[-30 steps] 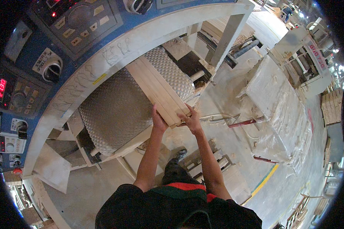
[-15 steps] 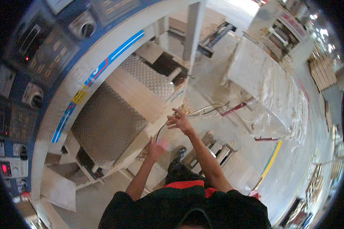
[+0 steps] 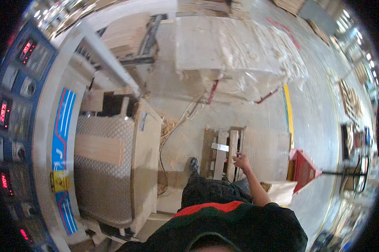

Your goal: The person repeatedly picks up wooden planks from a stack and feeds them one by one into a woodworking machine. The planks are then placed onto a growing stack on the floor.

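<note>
Blue-fronted, the machine [image 3: 44, 138] fills my left side, with red-lit displays [image 3: 4, 113] on its panel. Ahead of me stands a plastic-wrapped pile [image 3: 240, 50], well apart from both the machine and me. Dimpled and grey, the belt [image 3: 103, 189] lies beside the machine's frame. On my right is a flat wooden panel [image 3: 265, 147], with a red pallet jack [image 3: 305, 168] just past it.

The board [image 3: 99, 149] lies flat on the belt, its right end near the belt's outer edge, with neither of my hands on it. I judge the laying-down of that one done; whether its left end runs in under the frame is hidden from me. Its far side of the work, if any, I cannot see. What is left, as far as I can judge, is with the slats [image 3: 232, 143] by my right side, which lie side by side. How many are loose I cannot tell.

My right hand [image 3: 240, 161] is over those slats, its grip looking empty and its fingers apart; whether a fingertip touches wood I cannot tell. My left hand is out of view, so its grip I cannot tell. Smallest, a pale strip [image 3: 220, 147] lies across a slat near my right hand.
</note>
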Action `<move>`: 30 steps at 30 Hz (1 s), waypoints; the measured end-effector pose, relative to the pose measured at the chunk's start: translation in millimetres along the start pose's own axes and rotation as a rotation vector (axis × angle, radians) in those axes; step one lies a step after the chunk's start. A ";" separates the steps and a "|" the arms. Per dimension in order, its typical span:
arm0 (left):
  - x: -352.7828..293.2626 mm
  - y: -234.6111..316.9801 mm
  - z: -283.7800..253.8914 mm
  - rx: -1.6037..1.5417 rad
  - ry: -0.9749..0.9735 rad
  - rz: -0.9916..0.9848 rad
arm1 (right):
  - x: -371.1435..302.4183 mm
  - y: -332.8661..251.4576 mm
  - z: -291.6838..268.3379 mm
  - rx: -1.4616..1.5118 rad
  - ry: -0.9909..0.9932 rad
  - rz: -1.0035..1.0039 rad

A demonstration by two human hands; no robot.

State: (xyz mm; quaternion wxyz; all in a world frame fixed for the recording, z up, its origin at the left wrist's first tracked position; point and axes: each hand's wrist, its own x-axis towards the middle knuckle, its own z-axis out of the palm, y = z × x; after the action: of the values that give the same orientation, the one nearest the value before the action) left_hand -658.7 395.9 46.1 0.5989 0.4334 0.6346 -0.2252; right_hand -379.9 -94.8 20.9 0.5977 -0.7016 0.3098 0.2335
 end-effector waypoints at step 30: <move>-77.0 279.4 371.7 1.349 -0.136 0.604 | -207.4 328.3 -147.8 0.426 1.223 0.462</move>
State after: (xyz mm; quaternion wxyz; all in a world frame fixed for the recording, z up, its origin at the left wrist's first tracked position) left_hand -226.8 221.2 117.5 0.2763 0.8480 0.1729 -0.4179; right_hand -765.5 -238.6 -36.1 0.3752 -0.4903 0.7724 -0.1489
